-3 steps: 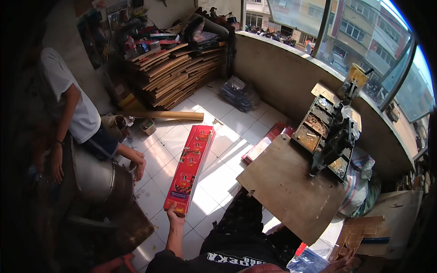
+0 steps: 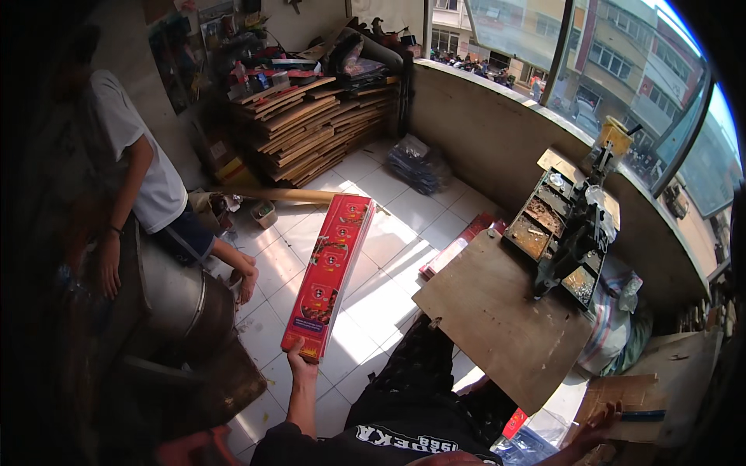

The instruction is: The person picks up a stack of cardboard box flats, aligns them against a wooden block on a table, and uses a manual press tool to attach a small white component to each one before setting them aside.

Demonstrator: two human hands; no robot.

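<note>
My left hand (image 2: 302, 365) is closed around the near end of a long, narrow red printed carton (image 2: 327, 272). The thumb lies on its printed face, and the far end points away over the tiled floor. Whether it is a single carton or a flat bundle, I cannot tell. At the lower right, my right hand (image 2: 597, 426) is open with its fingers spread and holds nothing. It is beside a brown cardboard piece (image 2: 618, 394); whether they touch is unclear.
A wooden board (image 2: 505, 311) stands by my legs, with a black compartment tray (image 2: 536, 233) of small parts beyond it. More red cartons (image 2: 458, 247) lie on the floor. A person (image 2: 148, 163) sits at left. Stacked boards (image 2: 311, 132) fill the back.
The view has shifted slightly. The red carton's far end has risen a little, with my left hand still on its near end. My right hand has moved up and its fingers have spread.
</note>
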